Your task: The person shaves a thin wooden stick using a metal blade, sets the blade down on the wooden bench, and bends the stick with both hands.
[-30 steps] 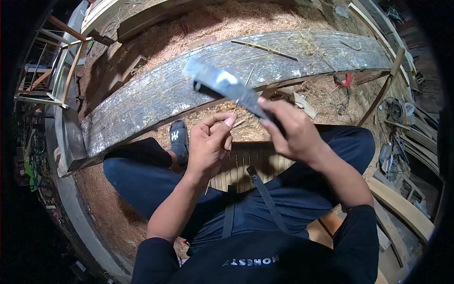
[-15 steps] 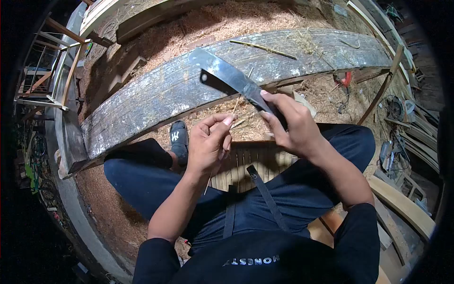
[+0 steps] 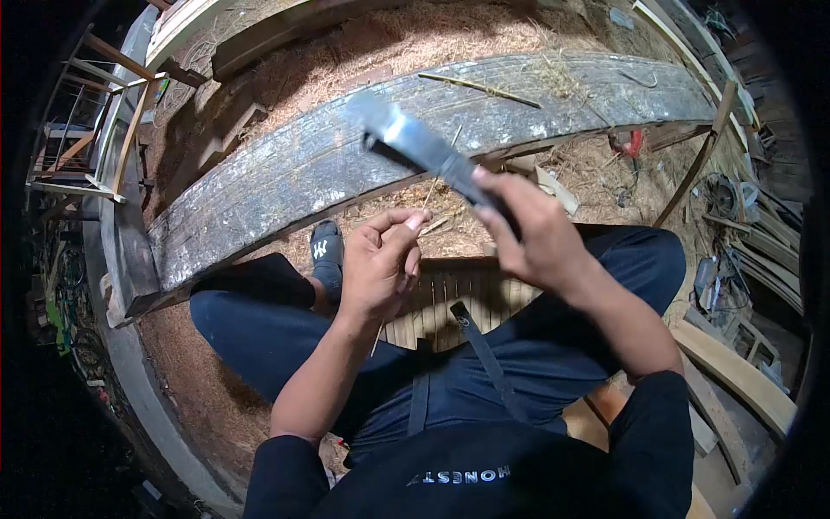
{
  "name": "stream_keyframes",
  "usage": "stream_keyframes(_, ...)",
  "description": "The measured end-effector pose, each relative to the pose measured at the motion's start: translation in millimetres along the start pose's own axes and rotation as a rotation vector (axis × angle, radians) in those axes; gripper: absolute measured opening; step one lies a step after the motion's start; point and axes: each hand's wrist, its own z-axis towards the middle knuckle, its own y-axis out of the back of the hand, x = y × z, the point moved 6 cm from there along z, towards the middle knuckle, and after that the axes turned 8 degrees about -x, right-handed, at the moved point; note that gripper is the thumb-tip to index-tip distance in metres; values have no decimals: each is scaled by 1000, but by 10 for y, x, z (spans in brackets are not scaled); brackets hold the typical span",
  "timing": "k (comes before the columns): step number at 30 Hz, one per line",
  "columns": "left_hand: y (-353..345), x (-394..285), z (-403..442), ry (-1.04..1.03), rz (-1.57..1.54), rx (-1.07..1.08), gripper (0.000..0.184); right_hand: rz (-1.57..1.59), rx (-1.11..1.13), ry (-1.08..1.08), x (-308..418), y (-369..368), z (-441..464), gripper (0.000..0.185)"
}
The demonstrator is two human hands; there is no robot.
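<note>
My right hand [image 3: 540, 229] is closed round the dark handle of a broad-bladed knife [image 3: 411, 138]. Its shiny blade, smeared by motion, points up and left above the plank. Between thumb and forefinger, my left hand [image 3: 380, 259] pinches a thin bamboo stick [image 3: 430, 192]. The stick runs up behind the knife and shows again past its edge; its lower end comes out below my left wrist. Blade and stick cross in view, but whether they touch I cannot tell.
A long weathered plank [image 3: 285, 169] spans the space ahead, with a thin stick [image 3: 480, 89] and shavings on it. A slatted bamboo surface [image 3: 450, 290] lies between my legs. Shavings cover the floor. Timber pieces [image 3: 735, 372] lie at right; a wooden frame [image 3: 117, 130] stands at left.
The knife has tilted slightly in my right hand, and its blade is now blurred. My left hand and the bamboo stick have barely moved.
</note>
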Motion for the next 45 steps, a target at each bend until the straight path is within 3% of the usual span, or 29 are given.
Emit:
stream_keyframes(5, -1, 33, 27, 2, 4, -23, 22, 55, 57, 119, 239, -63, -103, 33)
stream_keyframes(8, 19, 19, -5, 8, 23, -15, 21, -51, 6, -15, 14, 26, 9, 33)
stream_keyframes(14, 0, 28, 39, 11, -17, 25, 21, 46, 65, 72, 193, -33, -70, 33)
stream_keyframes(16, 31, 45, 10, 32, -2, 10, 21, -59, -13, -70, -24, 61, 10, 34)
stream_keyframes(20, 20, -23, 17, 16, -35, 13, 24, -70, -154, -62, -93, 311, 112, 30)
stream_keyframes(23, 1, -57, 12, 22, -51, 23, 24, -44, -154, 108, 74, 206, 74, 32)
stream_keyframes(24, -20, -64, 12, 30, -50, 28, 23, -32, -32, 52, 84, 108, 19, 34)
stream_keyframes(28, 63, 28, 50, 19, 16, -9, 19, 31, 114, 122, 335, -85, -126, 37)
stream_keyframes(31, 78, 21, 39, 27, -2, -40, 18, 59, 116, 152, 324, -127, -143, 37)
stream_keyframes(34, 7, -23, 30, 48, -16, 8, 19, 47, 58, 55, 130, -58, -53, 36)
stream_keyframes(36, -16, -40, 17, 58, -25, -2, 21, 8, -42, 100, 64, -8, -16, 36)
stream_keyframes(39, 10, -9, 49, 36, -14, -9, 26, 63, 84, 120, 209, -80, -95, 37)
stream_keyframes(43, 14, -30, 17, 33, -14, 20, 25, -21, 8, -42, 0, 23, 18, 37)
stream_keyframes(45, -38, -57, -4, 35, -48, 44, 24, -2, 18, -17, 22, 37, 18, 37)
